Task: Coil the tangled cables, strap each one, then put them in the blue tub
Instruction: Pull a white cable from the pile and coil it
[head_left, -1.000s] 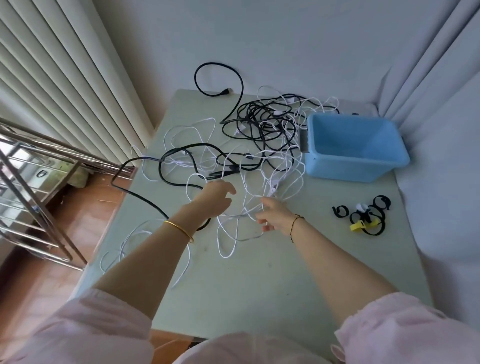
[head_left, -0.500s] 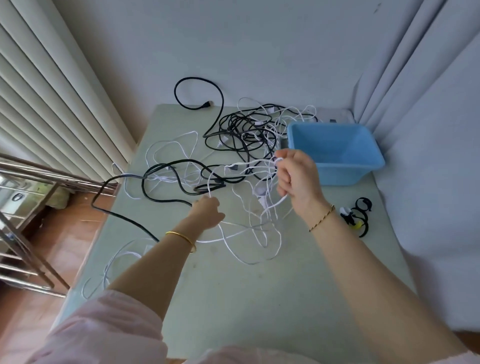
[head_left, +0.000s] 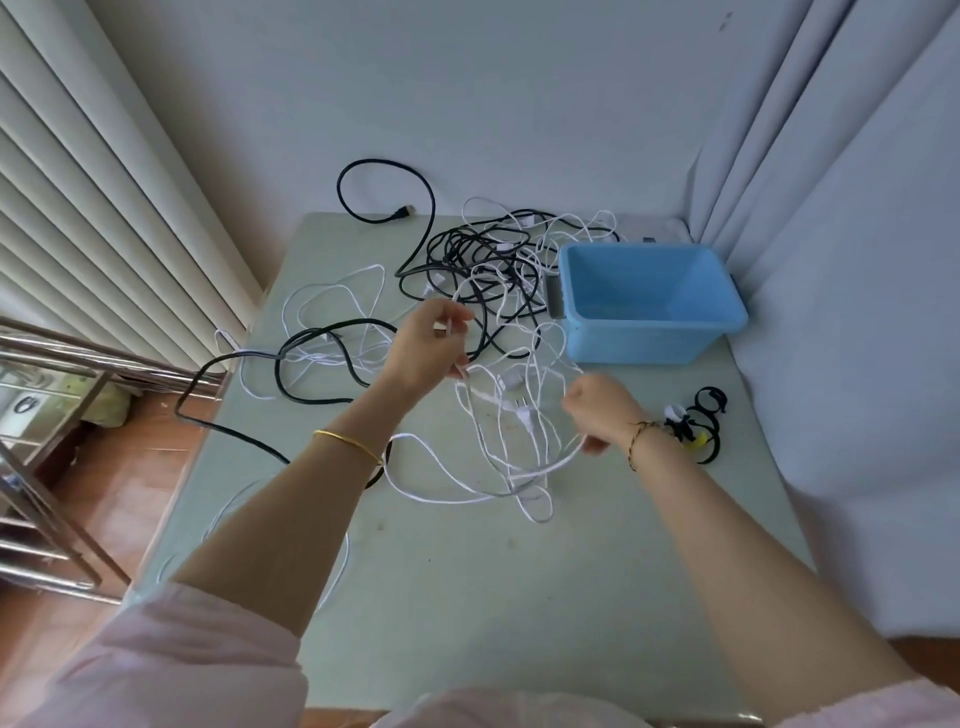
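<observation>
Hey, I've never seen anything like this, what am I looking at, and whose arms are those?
No machine here: these are a person's two bare arms, seen from a wide-angle camera worn on the head, looking down. Every picture comes from that camera. On the pale green table lie tangled white and black cables, a blue tub at the far right and some black loop straps near the right edge. The left hand pinches a white cable above the tangle; the right hand grips one too. Whether it is the same cable, I cannot tell.
</observation>
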